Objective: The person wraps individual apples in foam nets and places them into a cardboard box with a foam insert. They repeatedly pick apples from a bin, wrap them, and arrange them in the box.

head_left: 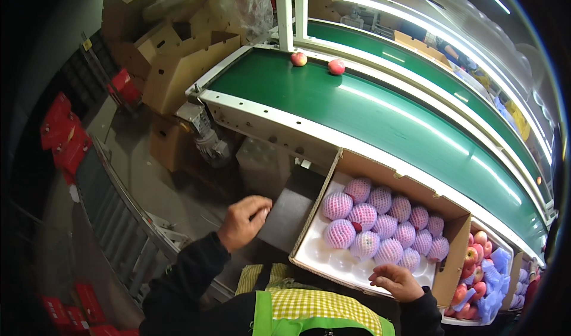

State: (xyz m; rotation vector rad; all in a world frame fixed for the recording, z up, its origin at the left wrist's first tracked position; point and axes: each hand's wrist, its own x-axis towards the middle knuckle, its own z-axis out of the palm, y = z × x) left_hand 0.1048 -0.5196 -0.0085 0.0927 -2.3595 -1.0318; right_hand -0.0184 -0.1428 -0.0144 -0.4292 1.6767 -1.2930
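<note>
A carton [452, 258] stands against the conveyor, holding a white molded tray [309, 245] with several apples in pink foam nets [388, 252]. Bare cups show along the tray's left and near sides. My right hand [397, 281] is over the carton's near edge, fingers slightly bent and apart, with nothing visible in it. To the left of the carton, my left hand [242, 222] hovers beside a grey metal plate [288, 217]. Its fingers are loosely curled, the thumb stands off from them, and no object shows in it.
Two loose red apples [336, 67] lie on the green conveyor belt [369, 110]. At right, a white bin [498, 288] holds unwrapped apples [470, 270] and bluish foam nets [495, 282]. Empty cartons [172, 74] are piled at back left, above a roller track [116, 217].
</note>
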